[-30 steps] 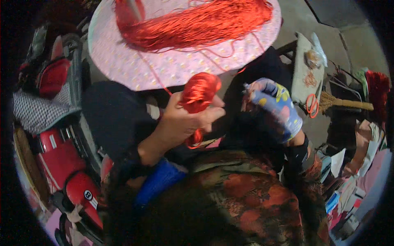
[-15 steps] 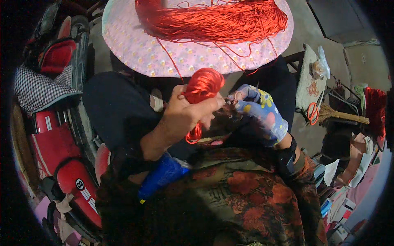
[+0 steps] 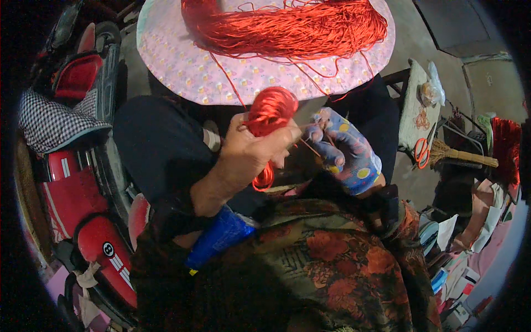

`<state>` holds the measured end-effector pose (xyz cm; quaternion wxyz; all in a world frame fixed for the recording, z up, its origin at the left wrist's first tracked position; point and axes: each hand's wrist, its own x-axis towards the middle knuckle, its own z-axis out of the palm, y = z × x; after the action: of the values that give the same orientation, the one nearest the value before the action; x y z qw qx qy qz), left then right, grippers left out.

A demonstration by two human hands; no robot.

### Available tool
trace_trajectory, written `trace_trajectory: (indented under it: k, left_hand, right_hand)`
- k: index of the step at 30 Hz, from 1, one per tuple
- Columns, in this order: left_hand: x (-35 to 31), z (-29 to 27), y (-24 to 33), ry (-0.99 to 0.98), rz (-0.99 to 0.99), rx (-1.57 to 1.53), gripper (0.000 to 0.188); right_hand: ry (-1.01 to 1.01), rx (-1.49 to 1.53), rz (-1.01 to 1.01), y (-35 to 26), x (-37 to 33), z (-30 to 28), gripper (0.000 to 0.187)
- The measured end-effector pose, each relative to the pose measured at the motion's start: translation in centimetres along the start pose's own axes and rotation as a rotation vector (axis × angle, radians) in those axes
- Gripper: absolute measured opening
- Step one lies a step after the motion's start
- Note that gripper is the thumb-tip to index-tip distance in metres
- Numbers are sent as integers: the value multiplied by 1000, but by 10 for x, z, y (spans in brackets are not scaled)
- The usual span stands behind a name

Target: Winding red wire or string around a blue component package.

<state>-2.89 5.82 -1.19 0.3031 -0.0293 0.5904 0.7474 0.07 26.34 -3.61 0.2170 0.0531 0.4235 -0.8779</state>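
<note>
My left hand (image 3: 251, 145) is closed around the waist of a small skein of red cord (image 3: 272, 110). Looped cord bulges above the fist and a shorter end hangs below it. My right hand (image 3: 342, 150), in a blue flowered glove with bare fingertips, is just to the right, its fingers bent and somewhat blurred. Two thin brownish strands (image 3: 310, 146) run taut from the skein to the right fingers, like a stretched band. A large hank of red cord (image 3: 293, 33) lies on the table ahead, and one cord trails from it toward the left hand.
A pink patterned cloth covers the round table (image 3: 171, 72). To the right, a pale stool top (image 3: 412, 119) bears a plastic bag; orange-handled scissors (image 3: 422, 153) and a straw broom (image 3: 464, 155) are beside it. A red scooter (image 3: 105, 252) stands at left.
My right hand has drawn slightly away from the skein and turned, with the thin strands now stretched between the hands. My left hand with the skein has shifted only slightly.
</note>
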Motion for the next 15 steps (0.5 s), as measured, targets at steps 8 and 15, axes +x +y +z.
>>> trace_trajectory:
  k: [8, 15]
  left_hand:
    - [-1, 0, -5, 50, 27, -52, 13]
    - [0, -3, -3, -97, -210, 21, 14]
  right_hand:
    - [-255, -191, 455, -29, -9, -4, 50]
    - [-8, -888, -269, -27, -16, 15, 64]
